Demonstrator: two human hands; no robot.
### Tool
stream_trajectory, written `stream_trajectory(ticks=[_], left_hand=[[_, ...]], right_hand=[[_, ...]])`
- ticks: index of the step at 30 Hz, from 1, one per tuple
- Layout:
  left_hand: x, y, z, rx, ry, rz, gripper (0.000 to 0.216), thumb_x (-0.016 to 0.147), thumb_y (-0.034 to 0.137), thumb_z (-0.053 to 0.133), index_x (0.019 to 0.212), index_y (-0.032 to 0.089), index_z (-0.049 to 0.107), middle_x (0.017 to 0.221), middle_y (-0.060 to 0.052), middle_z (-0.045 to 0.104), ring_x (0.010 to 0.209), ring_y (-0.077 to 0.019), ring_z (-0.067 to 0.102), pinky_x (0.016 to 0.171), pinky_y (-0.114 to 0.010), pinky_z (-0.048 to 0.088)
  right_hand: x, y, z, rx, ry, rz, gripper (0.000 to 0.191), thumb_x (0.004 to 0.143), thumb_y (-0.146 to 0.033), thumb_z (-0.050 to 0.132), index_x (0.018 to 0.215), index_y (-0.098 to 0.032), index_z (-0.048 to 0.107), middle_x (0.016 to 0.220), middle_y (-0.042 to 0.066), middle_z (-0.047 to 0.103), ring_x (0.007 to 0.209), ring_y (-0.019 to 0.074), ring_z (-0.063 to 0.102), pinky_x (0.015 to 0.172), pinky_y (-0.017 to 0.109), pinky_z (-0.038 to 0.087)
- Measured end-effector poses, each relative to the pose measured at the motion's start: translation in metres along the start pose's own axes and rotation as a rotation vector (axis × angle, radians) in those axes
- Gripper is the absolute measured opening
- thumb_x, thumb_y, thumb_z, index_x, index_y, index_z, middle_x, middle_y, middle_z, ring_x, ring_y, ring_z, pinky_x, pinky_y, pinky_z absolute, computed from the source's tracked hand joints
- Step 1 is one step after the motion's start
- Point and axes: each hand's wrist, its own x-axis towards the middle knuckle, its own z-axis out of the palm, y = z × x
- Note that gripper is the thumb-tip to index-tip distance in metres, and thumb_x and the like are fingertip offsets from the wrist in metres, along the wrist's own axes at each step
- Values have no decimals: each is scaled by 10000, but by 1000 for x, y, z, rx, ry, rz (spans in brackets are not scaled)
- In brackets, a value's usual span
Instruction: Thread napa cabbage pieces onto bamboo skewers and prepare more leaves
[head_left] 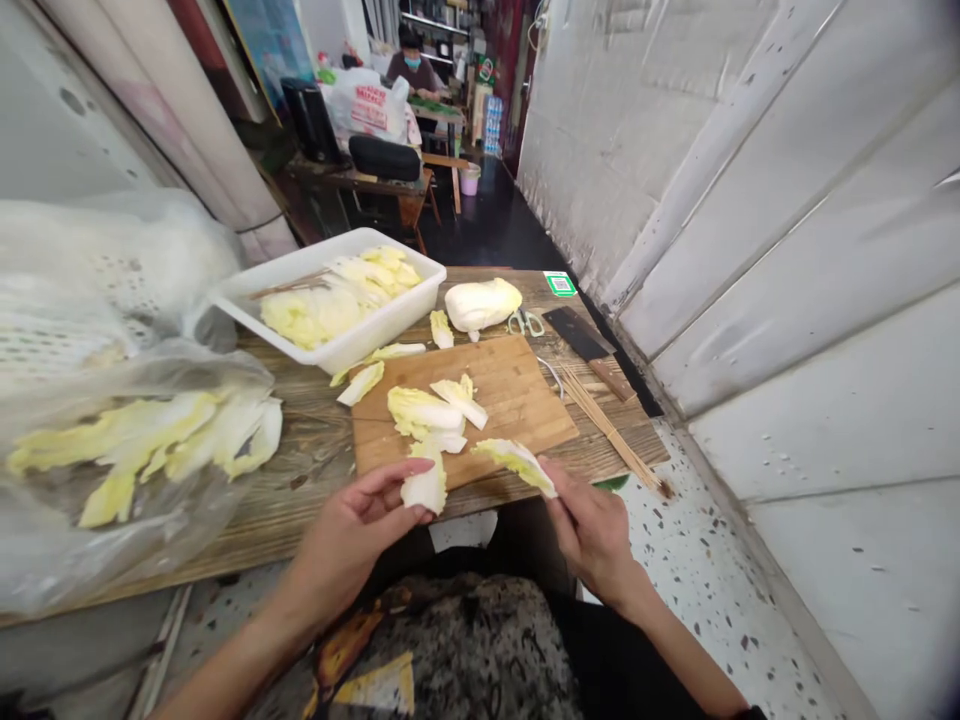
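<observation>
My left hand (375, 515) pinches a piece of napa cabbage leaf (426, 487) at the front edge of the wooden cutting board (517, 375). Between the thumb and fingers of my right hand (592, 520) is another cabbage leaf (517, 462), its pale stem end toward the palm. Several cut cabbage pieces (424, 412) lie on the board between and beyond my hands. Behind the board sits a larger head of napa cabbage (482, 303). Loose leaf strips (362, 383) rest at the board's left edge.
A white plastic tub (435, 283) of cabbage leaves and skewers stands back left. Clear plastic bags (142, 540) with leaves cover the left. Green-handled scissors (526, 321), a cleaver (577, 332) and bamboo skewers (611, 430) lie right. A masked person (415, 70) sits at a far table.
</observation>
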Motion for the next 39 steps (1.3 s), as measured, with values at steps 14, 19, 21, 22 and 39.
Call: stream_trajectory(ticks=[14,19,21,22,39], left_hand=[[-17,2,-24,476,186,427,187,871,429,552,948,259,549,886,-15,706,815,-198,667,720,-322,525],[-17,1,-22,444,31,206,303,857,484,568,990,219,629,721,-7,708,630,-175,654,544,-263,515],[-17,2,-28,562,6,402,163,860,382,600,899,255,695,898,-11,727,809,-173,680,725,-272,539],[-17,4,-31,624,15,539,108,852,322,620,890,287,715,1000,-1,709,908,-171,665,812,-275,522],[-28,20,-54,944,-237,973,601,858,170,579,1390,411,435,1316,34,604,1115,-147,650,998,-249,505]], right_hand=[[4,-27,-21,-122,-197,-292,407,960,-115,409,1361,-58,452,597,-27,494,493,132,409,472,278,302],[7,-27,-27,-122,-276,-287,360,959,-110,400,1298,-42,496,630,-15,524,500,131,422,467,287,302],[8,-28,-31,-109,-292,-279,353,969,-110,374,1294,-44,496,643,-9,537,509,134,428,476,285,320],[9,-28,-33,-97,-301,-274,355,974,-112,362,1297,-45,494,649,-6,541,515,136,431,481,284,328],[2,-28,-52,-27,-313,-388,397,956,-104,312,1295,-8,493,644,16,546,534,159,447,472,324,295]])
